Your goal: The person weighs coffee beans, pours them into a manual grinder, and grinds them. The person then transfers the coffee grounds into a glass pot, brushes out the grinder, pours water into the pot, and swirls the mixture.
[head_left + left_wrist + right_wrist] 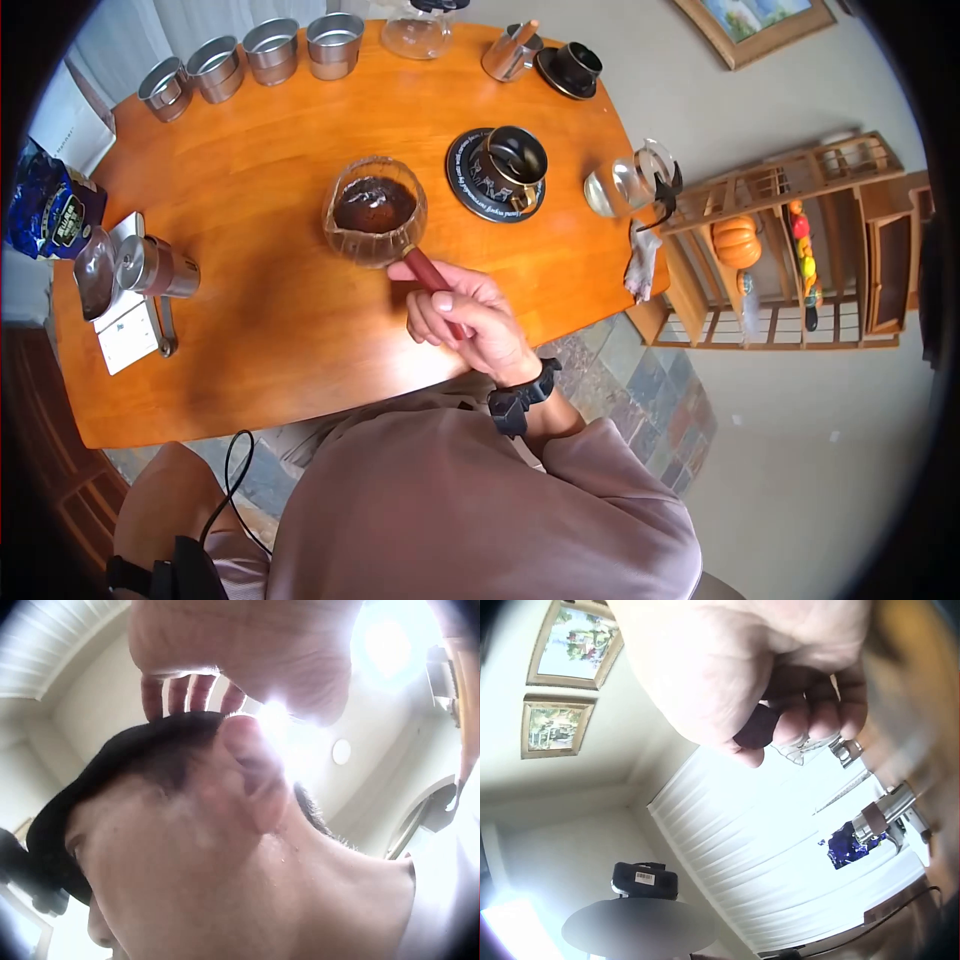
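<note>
My right hand (478,318) (742,667) grips the reddish-brown handle (425,268) of a round glass vessel (352,243), its thumb and fingers curled round it. Dark brown contents (375,207) lie inside the vessel, at the middle of the table. The handle's dark end (756,727) shows between thumb and fingers in the right wrist view. Up beside the head, my left hand (244,652) has its fingers extended at the top of a dark cap (120,754); whether they touch it is unclear. The head view does not show that hand.
Right of the vessel, a black cup (515,158) sits on a saucer (467,180). A glass pitcher (620,187) stands near the right edge. Several metal cups (273,52) line the back. At left are a metal grinder (170,270), a glass dish (95,275) and a blue bag (45,205).
</note>
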`<state>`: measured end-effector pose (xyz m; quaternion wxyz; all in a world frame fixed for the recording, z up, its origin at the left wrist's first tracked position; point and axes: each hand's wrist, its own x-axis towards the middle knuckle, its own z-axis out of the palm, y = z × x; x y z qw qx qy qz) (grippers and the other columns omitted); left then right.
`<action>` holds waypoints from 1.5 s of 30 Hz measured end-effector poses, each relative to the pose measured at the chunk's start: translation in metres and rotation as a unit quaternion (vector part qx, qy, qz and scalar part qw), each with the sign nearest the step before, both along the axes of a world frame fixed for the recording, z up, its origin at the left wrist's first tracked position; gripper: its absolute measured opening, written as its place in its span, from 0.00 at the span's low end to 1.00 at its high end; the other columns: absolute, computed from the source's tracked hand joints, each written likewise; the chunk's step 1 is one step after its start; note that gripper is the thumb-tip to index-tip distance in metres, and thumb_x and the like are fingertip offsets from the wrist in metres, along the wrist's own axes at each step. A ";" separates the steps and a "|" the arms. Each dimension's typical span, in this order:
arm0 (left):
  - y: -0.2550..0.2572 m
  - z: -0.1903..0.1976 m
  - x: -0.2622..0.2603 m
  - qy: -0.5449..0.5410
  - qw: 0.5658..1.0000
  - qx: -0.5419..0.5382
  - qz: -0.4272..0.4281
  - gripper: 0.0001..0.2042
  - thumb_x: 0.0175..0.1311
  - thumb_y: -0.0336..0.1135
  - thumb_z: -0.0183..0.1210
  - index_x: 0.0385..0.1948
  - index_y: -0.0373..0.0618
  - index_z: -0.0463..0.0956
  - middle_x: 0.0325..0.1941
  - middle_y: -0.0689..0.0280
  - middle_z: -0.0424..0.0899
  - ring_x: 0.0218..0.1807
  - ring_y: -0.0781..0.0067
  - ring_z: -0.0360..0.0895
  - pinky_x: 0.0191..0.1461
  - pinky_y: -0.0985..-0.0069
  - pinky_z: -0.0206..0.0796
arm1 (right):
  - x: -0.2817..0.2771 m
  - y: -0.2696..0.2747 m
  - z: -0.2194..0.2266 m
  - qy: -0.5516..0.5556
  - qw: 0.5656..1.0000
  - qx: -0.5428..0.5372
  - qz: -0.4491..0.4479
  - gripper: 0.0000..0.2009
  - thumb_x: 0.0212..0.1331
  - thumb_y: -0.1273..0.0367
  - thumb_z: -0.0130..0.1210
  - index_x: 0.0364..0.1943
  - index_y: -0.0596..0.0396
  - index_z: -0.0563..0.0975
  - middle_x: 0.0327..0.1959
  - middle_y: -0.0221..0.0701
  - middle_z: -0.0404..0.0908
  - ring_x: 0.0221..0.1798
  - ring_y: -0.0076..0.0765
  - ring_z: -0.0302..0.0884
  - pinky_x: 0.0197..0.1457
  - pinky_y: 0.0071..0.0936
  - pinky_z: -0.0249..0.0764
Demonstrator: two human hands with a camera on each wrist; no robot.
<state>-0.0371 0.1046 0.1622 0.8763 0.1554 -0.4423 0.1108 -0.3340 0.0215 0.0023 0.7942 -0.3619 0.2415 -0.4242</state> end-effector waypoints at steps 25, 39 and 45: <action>-0.035 0.036 0.045 -0.046 0.977 -0.199 0.064 0.19 0.70 0.51 0.53 0.25 0.50 0.81 0.32 0.71 0.83 0.32 0.75 0.79 0.39 0.71 0.74 | 0.003 0.012 0.006 -0.006 1.000 -0.011 0.019 0.23 0.68 0.70 0.51 0.64 0.70 0.71 0.22 0.22 0.65 0.25 0.21 0.61 0.35 0.22 0.63; -0.034 0.044 0.054 -0.068 0.931 -0.313 0.173 0.18 0.70 0.50 0.53 0.23 0.51 0.80 0.30 0.71 0.82 0.32 0.75 0.78 0.39 0.71 0.73 | -0.013 0.012 -0.036 0.034 0.992 0.006 0.120 0.36 0.68 0.54 0.56 0.73 0.64 0.61 0.44 0.46 0.85 0.42 0.38 0.86 0.61 0.33 0.77; -0.031 0.041 0.042 -0.060 0.933 -0.304 0.181 0.18 0.70 0.50 0.53 0.23 0.51 0.79 0.30 0.72 0.82 0.33 0.75 0.78 0.38 0.71 0.72 | 0.013 0.016 0.007 0.037 0.999 -0.013 -0.003 0.27 0.64 0.63 0.54 0.61 0.71 0.72 0.15 0.23 0.65 0.21 0.25 0.61 0.36 0.29 0.63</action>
